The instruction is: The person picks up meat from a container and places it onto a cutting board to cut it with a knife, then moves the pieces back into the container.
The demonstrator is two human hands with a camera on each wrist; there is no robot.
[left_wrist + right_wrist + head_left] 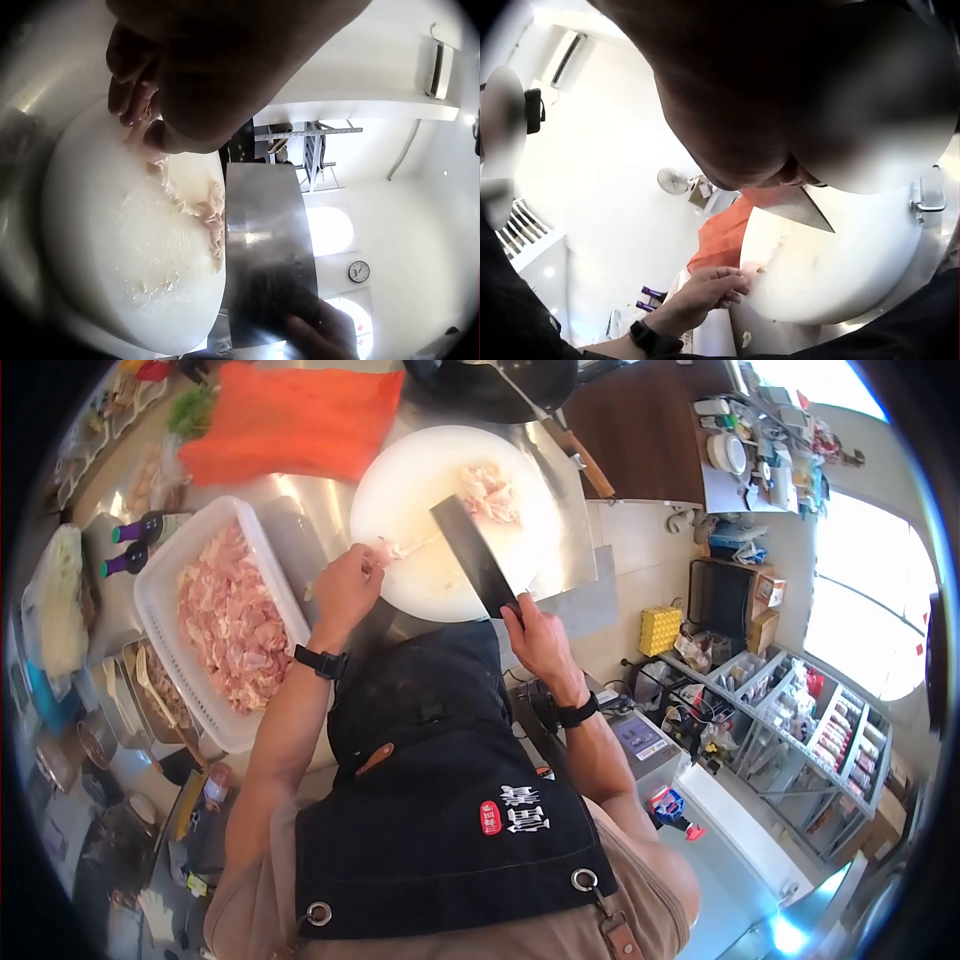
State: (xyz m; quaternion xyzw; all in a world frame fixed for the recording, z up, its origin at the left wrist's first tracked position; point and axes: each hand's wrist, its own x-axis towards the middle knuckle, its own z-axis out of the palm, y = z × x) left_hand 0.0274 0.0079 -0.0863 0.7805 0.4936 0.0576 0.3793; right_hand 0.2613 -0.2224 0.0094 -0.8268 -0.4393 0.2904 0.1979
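On the round white cutting board [405, 475], my right hand [538, 645] grips a cleaver [468, 548] by its handle, the blade slanting over the board's middle. My left hand [347, 595] is at the board's left edge, pinching a small pink piece of raw chicken [156, 156] between thumb and fingers. A thin pale strand trails from that piece across the board toward the blade. Beyond the cleaver lies a small heap of raw chicken [492, 495]. In the right wrist view the right hand's fingers are mostly hidden by its dark, close wrist.
Left of the board stands a white plastic tub [145, 595] full of raw chicken pieces [235, 625]. An orange cloth or bag [295, 425] lies behind it. A black wok [490, 388] with a wooden handle is at the back. Two purple-capped bottles [145, 530] lie further left.
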